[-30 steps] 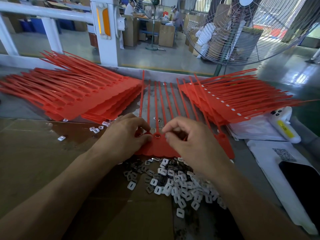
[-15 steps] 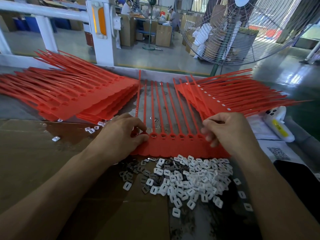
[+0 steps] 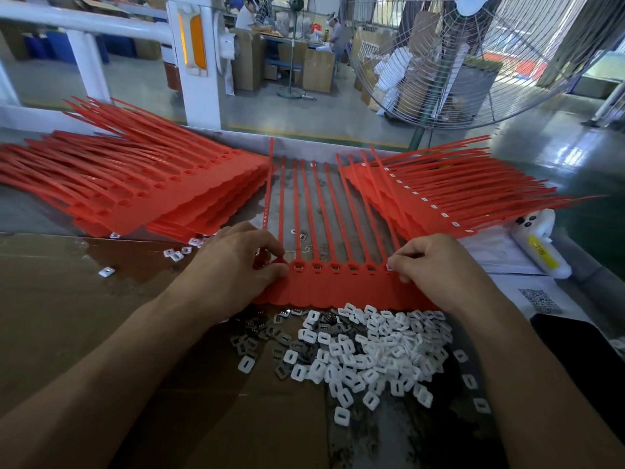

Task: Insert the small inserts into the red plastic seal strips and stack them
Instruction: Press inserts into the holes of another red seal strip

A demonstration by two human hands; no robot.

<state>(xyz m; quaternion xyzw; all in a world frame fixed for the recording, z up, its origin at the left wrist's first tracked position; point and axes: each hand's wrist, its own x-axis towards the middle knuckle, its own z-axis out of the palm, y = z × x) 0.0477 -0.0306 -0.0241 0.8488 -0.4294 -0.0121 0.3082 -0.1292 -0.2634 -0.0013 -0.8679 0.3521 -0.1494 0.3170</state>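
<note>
A red seal strip sheet (image 3: 338, 287) lies flat in front of me, its tails pointing away, with inserts showing in several of its sockets. My left hand (image 3: 233, 265) pinches the sheet's left end with thumb and curled fingers. My right hand (image 3: 436, 265) is at the sheet's right end, fingers curled, fingertips pressing a small white insert (image 3: 390, 266) at the rightmost socket. A loose heap of white and dark inserts (image 3: 365, 350) lies just below the sheet. A stack of red sheets (image 3: 162, 198) sits to the left, another stack (image 3: 436, 194) to the right.
Brown cardboard (image 3: 67, 316) covers the near table. A few stray inserts (image 3: 174, 254) lie by the left stack. A white bottle (image 3: 537, 245), papers with a QR code (image 3: 539, 301) and a dark phone (image 3: 575, 350) sit at the right. A large fan (image 3: 473, 55) stands behind.
My right hand moved from the sheet's middle to its right end and now presses an insert there. The insert heap, hidden before, is now uncovered. My left hand stayed put.
</note>
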